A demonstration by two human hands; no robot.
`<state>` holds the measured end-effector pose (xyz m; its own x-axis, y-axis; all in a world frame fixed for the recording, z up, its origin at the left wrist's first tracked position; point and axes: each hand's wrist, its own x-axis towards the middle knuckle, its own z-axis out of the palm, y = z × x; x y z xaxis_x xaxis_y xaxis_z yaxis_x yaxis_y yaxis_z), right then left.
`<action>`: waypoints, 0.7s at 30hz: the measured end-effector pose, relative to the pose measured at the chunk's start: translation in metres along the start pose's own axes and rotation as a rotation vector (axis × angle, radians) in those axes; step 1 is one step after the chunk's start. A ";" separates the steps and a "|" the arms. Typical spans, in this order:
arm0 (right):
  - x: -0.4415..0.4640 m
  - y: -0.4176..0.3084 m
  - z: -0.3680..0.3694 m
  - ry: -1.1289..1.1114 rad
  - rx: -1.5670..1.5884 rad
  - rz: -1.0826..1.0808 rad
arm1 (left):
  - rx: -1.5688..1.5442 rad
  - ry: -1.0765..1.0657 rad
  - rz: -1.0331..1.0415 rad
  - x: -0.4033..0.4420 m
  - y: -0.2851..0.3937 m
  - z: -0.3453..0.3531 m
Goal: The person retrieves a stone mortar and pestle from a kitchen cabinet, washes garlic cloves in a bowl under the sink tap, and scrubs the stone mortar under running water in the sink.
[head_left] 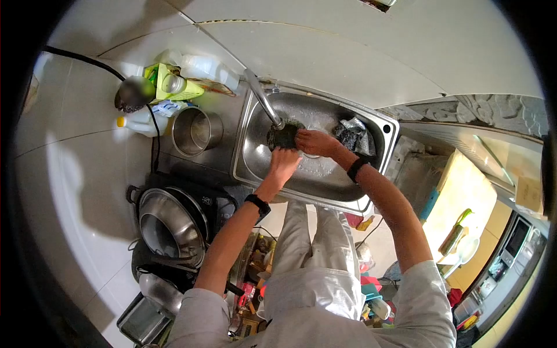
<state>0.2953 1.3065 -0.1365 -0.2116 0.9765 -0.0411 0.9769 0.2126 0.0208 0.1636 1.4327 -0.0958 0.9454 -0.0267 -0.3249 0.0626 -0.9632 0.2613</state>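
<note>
A dark, greenish-black roundish thing (282, 138) is under the spout of the metal faucet (264, 100), inside the steel sink (252, 165). Its exact kind I cannot make out. My left hand (284, 163) grips its near edge with bent fingers. From the right, my right hand (316, 142) pinches the other side, fingers pressed together. Part of the thing is hidden behind both hands. Water and some foam wet the basin floor around it. A crumpled silver-and-black plastic bag (355, 137) lies in the sink, right of my right hand.
Left of the sink stand a steel pot (197, 131), a yellow-capped jug (139, 123) and a green carton (174, 87). A wide metal pan (168, 226) sits at lower left. On the right, a cutting board (473, 197) bears a long green vegetable (463, 217).
</note>
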 end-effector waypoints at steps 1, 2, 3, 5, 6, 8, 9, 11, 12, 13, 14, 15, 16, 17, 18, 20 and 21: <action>0.007 -0.002 0.008 0.001 0.000 -0.001 | 0.065 0.076 0.051 0.001 -0.001 0.005; 0.015 -0.003 0.017 -0.008 -0.043 0.051 | 0.068 0.076 0.047 0.002 -0.001 0.010; 0.025 -0.003 0.013 -0.016 -0.086 0.100 | 0.028 0.063 0.015 0.004 -0.002 0.013; 0.039 -0.008 0.003 -0.223 -0.155 0.084 | -0.006 0.049 -0.015 0.005 -0.004 0.019; 0.045 -0.009 -0.001 -0.434 -0.217 0.054 | 0.039 0.143 0.002 0.008 -0.006 0.023; 0.047 -0.010 -0.011 -0.495 -0.184 0.066 | 0.082 0.232 0.019 0.013 -0.007 0.033; 0.046 -0.013 -0.009 -0.441 -0.159 0.087 | 0.000 0.204 -0.025 0.016 -0.006 0.036; 0.040 -0.014 -0.007 -0.355 -0.122 0.117 | -0.081 0.180 -0.067 0.018 -0.006 0.038; 0.038 -0.013 -0.011 -0.345 -0.098 0.126 | -0.070 0.201 -0.072 0.021 -0.007 0.037; 0.038 -0.010 -0.014 -0.368 -0.039 0.131 | -0.057 0.220 -0.077 0.022 -0.008 0.036; 0.038 -0.007 -0.017 -0.392 0.019 0.137 | -0.055 0.221 -0.079 0.023 -0.010 0.035; 0.038 -0.009 -0.017 -0.444 0.146 0.149 | -0.021 0.135 -0.076 0.021 -0.009 0.032; 0.035 -0.012 -0.003 -0.444 0.146 0.149 | 0.014 0.051 -0.072 0.022 -0.008 0.026; 0.031 -0.014 0.010 -0.359 0.085 0.119 | 0.014 0.052 -0.070 0.025 -0.007 0.020; 0.027 -0.016 0.023 -0.274 0.024 0.088 | -0.017 -0.139 -0.093 0.027 -0.006 0.012; 0.021 -0.012 0.034 0.009 -0.035 0.103 | -0.051 -0.327 -0.112 0.028 -0.006 0.011; 0.016 -0.010 0.034 0.292 -0.091 0.120 | -0.061 -0.334 -0.095 0.028 -0.008 0.014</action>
<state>0.2835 1.3190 -0.1715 -0.1070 0.9610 0.2550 0.9916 0.0845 0.0976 0.1850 1.4360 -0.1196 0.7784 -0.0338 -0.6269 0.1737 -0.9480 0.2668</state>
